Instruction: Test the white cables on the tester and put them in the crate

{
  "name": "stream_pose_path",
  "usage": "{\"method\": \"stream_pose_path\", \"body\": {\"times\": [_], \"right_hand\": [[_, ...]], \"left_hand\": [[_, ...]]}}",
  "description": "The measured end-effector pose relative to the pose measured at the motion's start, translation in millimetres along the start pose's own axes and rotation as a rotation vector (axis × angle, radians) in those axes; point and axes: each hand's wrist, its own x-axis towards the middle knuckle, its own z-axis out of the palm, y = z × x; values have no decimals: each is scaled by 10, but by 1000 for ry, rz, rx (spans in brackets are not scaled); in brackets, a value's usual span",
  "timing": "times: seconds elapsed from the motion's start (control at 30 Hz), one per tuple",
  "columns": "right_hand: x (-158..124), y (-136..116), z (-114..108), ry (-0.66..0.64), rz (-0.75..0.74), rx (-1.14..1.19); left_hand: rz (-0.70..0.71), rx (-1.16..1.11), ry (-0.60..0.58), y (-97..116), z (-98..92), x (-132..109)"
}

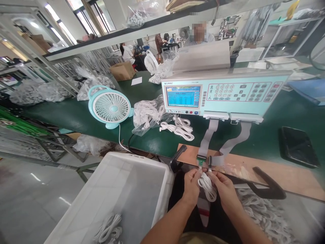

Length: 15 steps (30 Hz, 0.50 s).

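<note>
A coiled white cable (207, 185) hangs between my two hands at the table's front edge. My left hand (192, 183) pinches one end of it, just below a small green connector board (201, 162). The other end is pinched by my right hand (221, 183), below a black connector (210, 162). Whether the cable's plugs sit fully in the connectors is too small to tell. Grey ribbon cables (208, 139) run from these connectors up to a light-blue cable tester (225, 91) with a lit screen (183, 96).
Coiled white cables (179, 128) and a bagged bundle (148, 113) lie left of the tester, beside a blue fan (111, 106). Below left stands a white bin (137, 169) holding some cables. Black clamps (177, 158) grip a wooden board (274, 173). A black case (298, 145) lies right.
</note>
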Motion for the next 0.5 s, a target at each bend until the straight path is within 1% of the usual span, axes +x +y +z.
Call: {"method": "stream_pose_path", "body": {"times": [0.2, 0.37, 0.5], "right_hand": [[5, -4, -14, -12, -5, -15], [5, -12, -6, -15, -19, -47], [16, 0, -4, -12, -27, -24]], "left_hand": [[14, 42, 21, -59, -15, 29], [9, 31, 40, -130, -27, 32], [34, 19, 73, -150, 13, 36]]}}
